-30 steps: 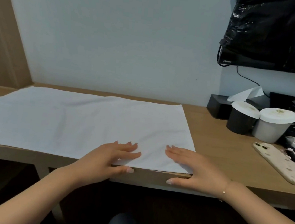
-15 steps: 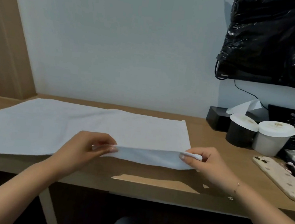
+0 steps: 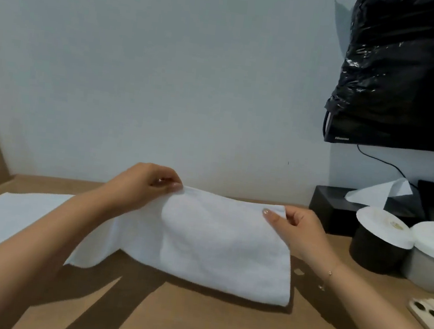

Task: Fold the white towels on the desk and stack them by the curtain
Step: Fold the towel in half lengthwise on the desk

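My left hand (image 3: 143, 187) and right hand (image 3: 296, 231) pinch the lifted white towel (image 3: 217, 243), which screens the far desk (image 3: 219, 327) edge. Near me the wood lies open. To my right, the black cup (image 3: 375, 252), white cup (image 3: 431, 264), tissue box (image 3: 335, 207) and phone (image 3: 433, 319) crowd the way.

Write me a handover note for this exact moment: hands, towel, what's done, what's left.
Left hand: pinches the lifted edge of the white cloth towel at its left end.
Right hand: pinches the same edge at the right corner.
Towel: right part raised and carried toward the wall, left part flat on the brown wooden desk.
Done: first fold begun.
Left: lay the edge down, finish folding, stack by the curtain, which is out of view.
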Demonstrator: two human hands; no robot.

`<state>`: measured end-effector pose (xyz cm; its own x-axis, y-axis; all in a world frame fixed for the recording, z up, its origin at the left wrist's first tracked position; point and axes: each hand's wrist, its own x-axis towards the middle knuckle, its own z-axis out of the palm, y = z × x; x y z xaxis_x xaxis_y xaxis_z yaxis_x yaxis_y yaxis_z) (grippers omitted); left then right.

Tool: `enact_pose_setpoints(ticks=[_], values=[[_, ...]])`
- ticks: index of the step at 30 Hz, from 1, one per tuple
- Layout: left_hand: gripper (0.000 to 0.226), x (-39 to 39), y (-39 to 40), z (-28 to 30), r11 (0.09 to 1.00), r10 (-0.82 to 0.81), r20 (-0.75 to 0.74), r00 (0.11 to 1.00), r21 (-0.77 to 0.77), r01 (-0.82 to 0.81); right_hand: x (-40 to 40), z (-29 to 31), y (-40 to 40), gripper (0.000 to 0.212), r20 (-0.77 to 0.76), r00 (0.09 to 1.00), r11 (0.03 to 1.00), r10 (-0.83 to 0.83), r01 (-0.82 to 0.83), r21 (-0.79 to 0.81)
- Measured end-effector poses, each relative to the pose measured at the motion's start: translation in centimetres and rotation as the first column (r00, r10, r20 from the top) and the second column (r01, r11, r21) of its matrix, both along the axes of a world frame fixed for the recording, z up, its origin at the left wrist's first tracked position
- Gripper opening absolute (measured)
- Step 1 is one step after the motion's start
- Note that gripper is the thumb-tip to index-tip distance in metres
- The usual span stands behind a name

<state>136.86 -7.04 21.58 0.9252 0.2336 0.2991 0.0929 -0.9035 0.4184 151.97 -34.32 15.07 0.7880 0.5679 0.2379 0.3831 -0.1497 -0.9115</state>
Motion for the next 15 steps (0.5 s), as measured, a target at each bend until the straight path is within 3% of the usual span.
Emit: enact_pose_setpoints(ticks=[2, 8, 15], values=[[0.017, 2.7, 1.3, -0.4, 1.000, -0.001, -0.059, 0.998, 0.019, 0.002, 2.0, -0.7, 1.1, 0.039, 0.072, 0.996, 0.995, -0.047, 0.053, -0.084], [0.028, 8.5, 3.3, -5.1, 0.992, 0.070, -0.249, 0.966, 0.118, -0.042, 6.1, -3.8, 3.0, 0.049, 0.083, 0.993, 0.972, -0.081, 0.097, -0.214], [0.025, 11.2, 3.6, -10.1, 0.992, 0.035, -0.244, 0.969, 0.129, -0.003, 7.4, -7.3, 2.9, 0.051, 0.130, 0.977, 0.951, -0.169, 0.196, -0.239]])
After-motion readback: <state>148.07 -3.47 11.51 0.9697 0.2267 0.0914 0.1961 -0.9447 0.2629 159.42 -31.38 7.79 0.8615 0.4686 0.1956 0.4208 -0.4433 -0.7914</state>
